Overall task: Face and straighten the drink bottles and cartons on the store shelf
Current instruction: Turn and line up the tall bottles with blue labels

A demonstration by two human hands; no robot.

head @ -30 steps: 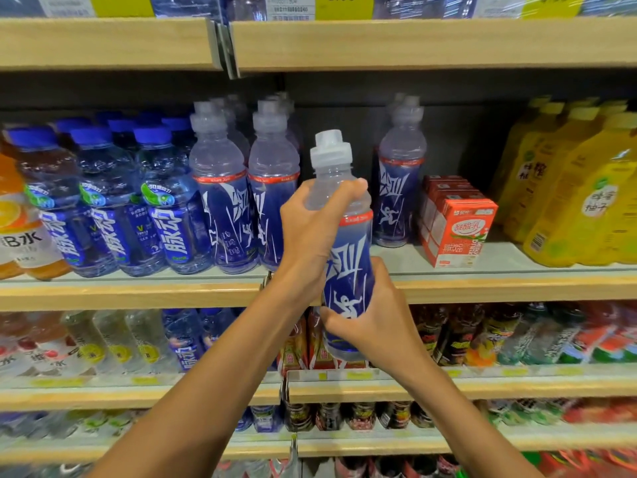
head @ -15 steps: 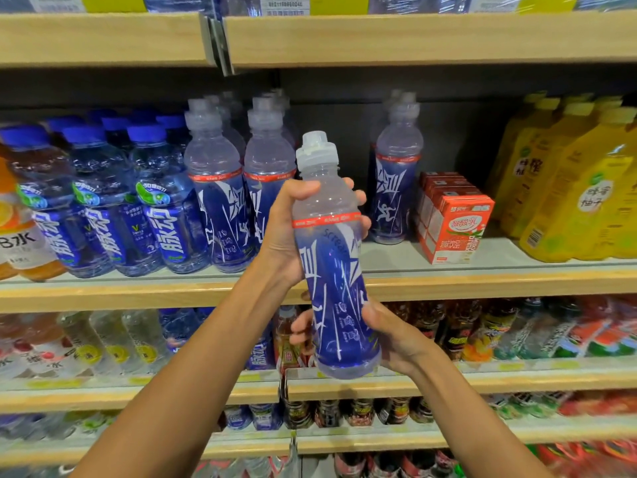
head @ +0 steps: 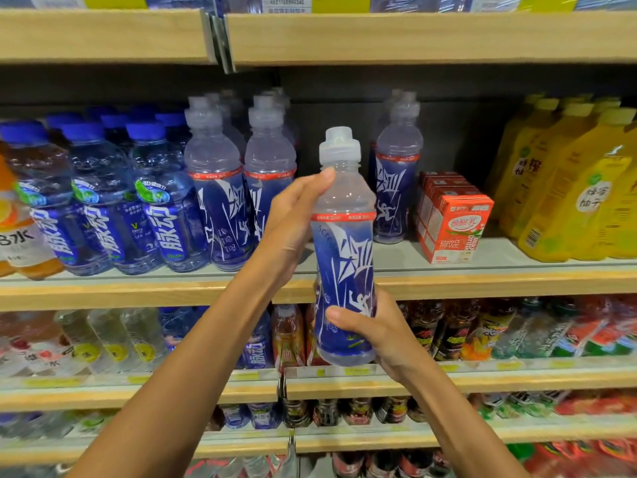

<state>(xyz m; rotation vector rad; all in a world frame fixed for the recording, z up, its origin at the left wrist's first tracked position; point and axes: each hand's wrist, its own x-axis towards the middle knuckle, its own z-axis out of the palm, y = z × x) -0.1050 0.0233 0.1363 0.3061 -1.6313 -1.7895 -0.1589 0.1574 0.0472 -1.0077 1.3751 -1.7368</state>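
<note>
The left hand has its grip closed on the clear shoulder of the bottle, thumb up by the neck, fingers hidden behind. The right hand grips the lower body, thumb across the label. The bottle hangs in the air in front of the shelf without touching it. Its long axis is near upright and its label faces out.

The open slot lies straight beyond the grip and a little higher, a bare stretch of shelf among the like bottles. The coming move looks like a push forward and up, base first, then a set-down with the label out. The left hand sits higher, nearer the slot's level.

One bottle is held. Like bottles front three files, two left of the slot and one right, with more blurred behind. Three blue-capped bottles stand in front at left, others behind. One file of red cartons stands at right, depth unclear. The yellow bottles are too crowded to count.
</note>
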